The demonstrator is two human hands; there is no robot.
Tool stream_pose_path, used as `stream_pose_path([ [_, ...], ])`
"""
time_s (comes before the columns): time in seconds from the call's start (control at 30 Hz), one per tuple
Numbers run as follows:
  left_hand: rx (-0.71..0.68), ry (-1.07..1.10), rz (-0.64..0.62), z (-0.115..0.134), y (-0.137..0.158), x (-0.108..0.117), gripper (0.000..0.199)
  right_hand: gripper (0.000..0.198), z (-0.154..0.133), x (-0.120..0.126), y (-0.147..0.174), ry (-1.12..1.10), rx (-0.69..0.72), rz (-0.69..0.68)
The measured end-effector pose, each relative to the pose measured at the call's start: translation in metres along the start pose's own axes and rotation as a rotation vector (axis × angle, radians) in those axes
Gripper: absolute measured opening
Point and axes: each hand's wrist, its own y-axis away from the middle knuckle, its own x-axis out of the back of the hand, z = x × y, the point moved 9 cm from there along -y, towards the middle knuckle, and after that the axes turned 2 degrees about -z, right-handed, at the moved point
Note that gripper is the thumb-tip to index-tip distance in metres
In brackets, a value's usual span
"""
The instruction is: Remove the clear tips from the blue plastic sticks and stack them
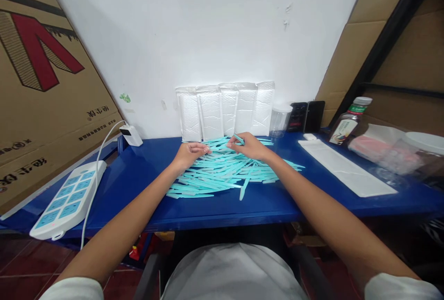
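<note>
Silvery pouches [228, 110], contents hidden, upright behind turquoise sticks [222, 170]

Bright, cool light on the white wall [222, 27] here, and look, the silvery pouches [211, 110] glint! The teal sticks [208, 180] show slightly soft edges. Shadows sit faint across the glossy blue tabletop [133, 170], dimmer underneath. Out wide, the cardboard box [69, 94] leans, stretched; the far-right jar [427, 141] goes blurry.

head view | worn on head | faces forward, down | blue desk [145, 157] near | wall [215, 27] beyond
</note>
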Motion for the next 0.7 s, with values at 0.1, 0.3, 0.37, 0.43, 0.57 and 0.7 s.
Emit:
stream_pose_path([
  [0.1,-0.003,0.018,-0.002,-0.002,0.001,-0.003,0.043,0.035,-0.007,-0.009,0.000,0.013,0.069,-0.004],
  [0.3,-0.017,0.020,-0.005,-0.003,0.000,-0.005,0.048,0.038,-0.006,-0.010,-0.001,0.007,0.062,0.004],
  [0.37,-0.021,0.018,-0.021,-0.002,-0.001,-0.008,0.046,0.037,-0.004,-0.009,-0.002,0.033,0.069,0.009],
  [0.43,-0.026,0.013,0.009,-0.002,-0.002,-0.005,0.043,0.037,-0.001,-0.007,-0.003,0.099,0.086,0.021],
  [0.57,0.105,0.154,0.184,-0.017,-0.006,0.018,0.027,0.035,0.020,0.015,-0.006,0.311,-0.008,0.156],
  [0.7,0.251,0.513,0.197,-0.029,-0.008,0.028,0.028,0.027,0.042,0.047,-0.007,0.414,-0.149,0.279],
])
